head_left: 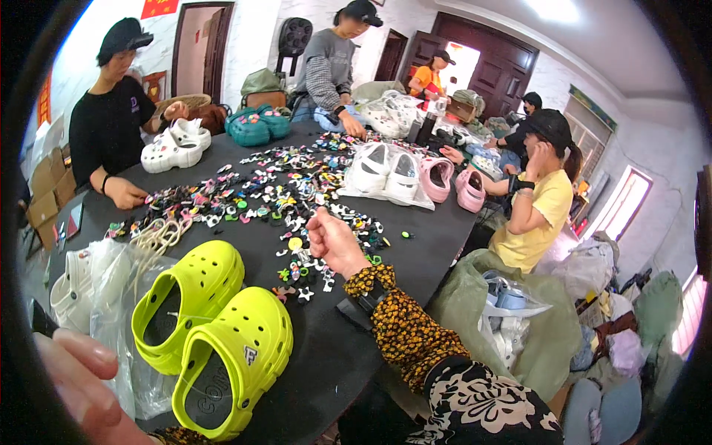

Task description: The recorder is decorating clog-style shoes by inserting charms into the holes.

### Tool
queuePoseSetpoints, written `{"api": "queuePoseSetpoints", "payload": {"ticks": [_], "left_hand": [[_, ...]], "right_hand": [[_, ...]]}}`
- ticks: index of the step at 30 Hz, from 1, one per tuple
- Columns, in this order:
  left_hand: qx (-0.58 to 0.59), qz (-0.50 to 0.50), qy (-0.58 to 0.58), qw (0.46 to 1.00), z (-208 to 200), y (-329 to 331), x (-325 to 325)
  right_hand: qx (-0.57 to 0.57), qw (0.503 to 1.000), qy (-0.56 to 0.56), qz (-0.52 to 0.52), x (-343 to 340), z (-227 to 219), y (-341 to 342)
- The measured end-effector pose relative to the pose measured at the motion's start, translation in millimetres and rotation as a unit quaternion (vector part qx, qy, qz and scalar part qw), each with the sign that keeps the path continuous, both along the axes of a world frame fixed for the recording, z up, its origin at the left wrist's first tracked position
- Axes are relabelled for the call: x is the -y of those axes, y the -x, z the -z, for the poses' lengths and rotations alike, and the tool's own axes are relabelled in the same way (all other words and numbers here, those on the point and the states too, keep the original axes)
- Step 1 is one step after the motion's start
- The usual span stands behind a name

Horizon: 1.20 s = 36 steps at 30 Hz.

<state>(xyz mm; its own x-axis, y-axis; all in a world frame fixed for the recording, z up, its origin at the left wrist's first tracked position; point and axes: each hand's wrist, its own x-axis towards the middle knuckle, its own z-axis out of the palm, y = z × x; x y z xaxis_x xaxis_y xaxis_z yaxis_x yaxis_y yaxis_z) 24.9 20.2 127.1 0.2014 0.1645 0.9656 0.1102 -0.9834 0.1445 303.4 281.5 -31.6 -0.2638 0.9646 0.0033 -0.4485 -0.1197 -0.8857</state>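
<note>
Over the pile of small colourful shoe charms (259,185), my right hand (337,243) is held with its fingers curled in. Whatever the fingers may hold is hidden. My left hand (81,382) is close at the lower left, beside the clogs, its bent fingers partly cut off by the dark rim. A pair of lime-green clogs (245,348) stands between my hands, toes pointing away and to the right. The nearer clog has a letter-shaped charm (251,355) on its side. Behind my left hand, a white clog (73,289) lies partly under a clear plastic bag (119,326).
White bagged clogs (382,174) and pink clogs (436,180) stand across the black table (326,363). White clogs (174,146) and teal clogs (256,124) are at the far left. Several people work around the table. A large green sack (475,297) stands at my right.
</note>
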Motion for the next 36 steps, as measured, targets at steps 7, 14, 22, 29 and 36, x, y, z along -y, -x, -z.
{"api": "queuePoseSetpoints", "payload": {"ticks": [7, 14, 22, 29, 36], "left_hand": [[0.028, -0.019, 0.018, 0.999, 18.5, 5.8, 7.7], [0.036, -0.024, 0.038, 0.998, 27.7, 8.4, 10.2], [0.030, -0.038, 0.030, 0.998, 26.9, 15.7, 1.6], [0.024, -0.046, 0.034, 0.998, 22.1, 19.1, -1.5], [0.006, -0.071, 0.052, 0.996, 16.7, 27.8, 4.5]], "right_hand": [[0.042, 0.999, -0.019, 0.013, 2.3, -0.7, -1.8], [0.014, 1.000, -0.021, 0.004, -2.7, 3.8, -4.1], [0.010, 1.000, -0.022, 0.003, -1.6, 1.7, -5.6], [-0.003, 1.000, -0.015, -0.002, -1.2, 2.5, -4.1], [0.019, 0.999, -0.018, 0.019, 2.6, -4.4, -9.6]]}}
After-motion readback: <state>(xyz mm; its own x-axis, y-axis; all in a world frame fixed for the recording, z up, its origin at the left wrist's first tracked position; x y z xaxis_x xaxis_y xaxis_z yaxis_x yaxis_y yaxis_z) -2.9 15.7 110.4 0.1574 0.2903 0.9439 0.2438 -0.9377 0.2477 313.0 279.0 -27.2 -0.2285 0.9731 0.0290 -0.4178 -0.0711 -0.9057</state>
